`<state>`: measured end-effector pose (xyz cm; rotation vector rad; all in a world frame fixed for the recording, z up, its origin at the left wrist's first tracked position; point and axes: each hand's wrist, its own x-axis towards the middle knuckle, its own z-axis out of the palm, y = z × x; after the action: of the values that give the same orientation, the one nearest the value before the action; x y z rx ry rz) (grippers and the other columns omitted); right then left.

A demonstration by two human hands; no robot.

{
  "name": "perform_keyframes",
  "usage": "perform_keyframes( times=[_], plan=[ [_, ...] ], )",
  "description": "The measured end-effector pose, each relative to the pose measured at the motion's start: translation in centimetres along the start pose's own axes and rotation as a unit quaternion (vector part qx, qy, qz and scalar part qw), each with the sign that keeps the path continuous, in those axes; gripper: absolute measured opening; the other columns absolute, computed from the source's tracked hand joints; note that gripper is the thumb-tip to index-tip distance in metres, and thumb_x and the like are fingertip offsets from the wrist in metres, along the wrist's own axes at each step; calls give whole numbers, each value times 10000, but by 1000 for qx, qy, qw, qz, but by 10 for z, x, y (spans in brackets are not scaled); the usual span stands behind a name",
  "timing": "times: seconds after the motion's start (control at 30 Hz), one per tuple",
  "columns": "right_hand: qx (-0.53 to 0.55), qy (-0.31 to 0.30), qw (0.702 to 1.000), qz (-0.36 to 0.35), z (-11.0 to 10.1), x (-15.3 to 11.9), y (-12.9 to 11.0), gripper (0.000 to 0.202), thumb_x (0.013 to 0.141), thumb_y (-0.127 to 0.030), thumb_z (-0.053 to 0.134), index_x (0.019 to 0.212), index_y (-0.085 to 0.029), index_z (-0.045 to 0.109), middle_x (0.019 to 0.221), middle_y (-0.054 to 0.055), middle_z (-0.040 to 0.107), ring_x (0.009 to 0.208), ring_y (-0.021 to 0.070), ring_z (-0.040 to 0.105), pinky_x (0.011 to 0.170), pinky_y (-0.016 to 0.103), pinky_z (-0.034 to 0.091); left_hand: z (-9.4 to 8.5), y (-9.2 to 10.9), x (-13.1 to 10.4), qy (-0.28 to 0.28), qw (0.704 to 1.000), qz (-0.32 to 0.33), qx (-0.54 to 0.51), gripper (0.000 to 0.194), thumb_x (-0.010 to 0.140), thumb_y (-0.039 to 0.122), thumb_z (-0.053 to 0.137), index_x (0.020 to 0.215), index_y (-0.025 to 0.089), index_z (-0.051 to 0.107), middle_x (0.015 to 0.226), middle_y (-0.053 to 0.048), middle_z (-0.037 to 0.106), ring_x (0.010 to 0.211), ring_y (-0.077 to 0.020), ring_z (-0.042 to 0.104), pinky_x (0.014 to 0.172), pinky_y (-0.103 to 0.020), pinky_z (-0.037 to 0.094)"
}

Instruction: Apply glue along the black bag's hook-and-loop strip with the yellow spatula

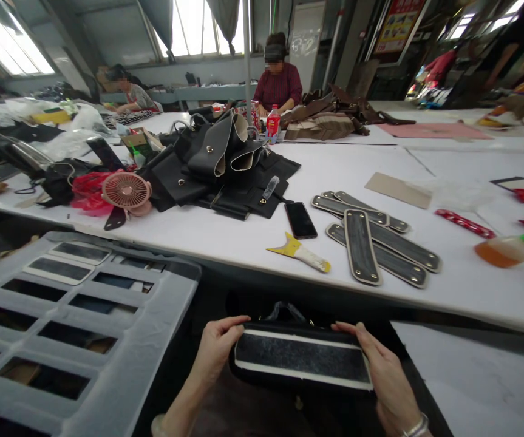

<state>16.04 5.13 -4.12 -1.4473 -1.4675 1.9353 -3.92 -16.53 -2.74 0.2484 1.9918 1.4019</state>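
A black bag lies across my lap, its long underside facing up with a dark panel between two white strips. My left hand grips the bag's left end, thumb and fingers at its upper corner. At the other end my right hand holds the right side, fingers along the edge. A handle in clear wrap stands up behind the bag. On the white table ahead lie several dark oblong panels with pale edges and metal studs, a yellow and white scraper-like tool and a phone.
A grey plastic rack at the left carries two panels. Black bags are piled on the table beside a pink fan. A bottle of orange liquid lies at the right. Two people sit across the tables.
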Motion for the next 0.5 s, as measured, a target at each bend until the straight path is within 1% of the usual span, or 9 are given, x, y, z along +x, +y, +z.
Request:
perform_keyframes(
  times=[0.1,0.2,0.27,0.37,0.5],
  plan=[
    [-5,20,1000,1,2,-1,-2,578,681,-714,613,898,-195,746,1009,51,729,1017,251,606,836,256,459,-3,6,2,-25,1000,-12,10,404,677,327,574,953,97,757,836,-91,753,782,-239,640,713,-305,435],
    [-18,33,999,-2,4,-2,-3,581,654,-727,620,868,-202,750,989,44,733,1024,255,600,825,253,462,-5,9,2,-45,999,-25,-10,408,664,312,578,963,97,754,901,-100,751,854,-249,639,765,-307,436],
    [-22,36,999,0,4,-3,-3,587,642,-732,622,869,-206,750,981,43,735,1013,260,604,817,262,468,-6,11,2,-57,997,-37,-29,413,654,308,590,967,94,752,911,-106,750,864,-248,639,780,-306,439],
    [-24,39,999,3,4,-2,-3,599,631,-738,622,869,-204,751,986,50,734,1016,273,605,835,282,471,-8,16,3,-73,995,-54,-40,414,638,295,591,961,92,753,861,-102,752,800,-226,635,744,-295,444],
    [-27,45,999,12,6,-2,-2,606,636,-741,613,869,-199,751,1012,64,729,1033,290,599,847,308,474,-8,21,5,-82,995,-59,4,427,631,274,540,947,83,754,765,-81,741,711,-205,617,654,-276,431]
  ],
)
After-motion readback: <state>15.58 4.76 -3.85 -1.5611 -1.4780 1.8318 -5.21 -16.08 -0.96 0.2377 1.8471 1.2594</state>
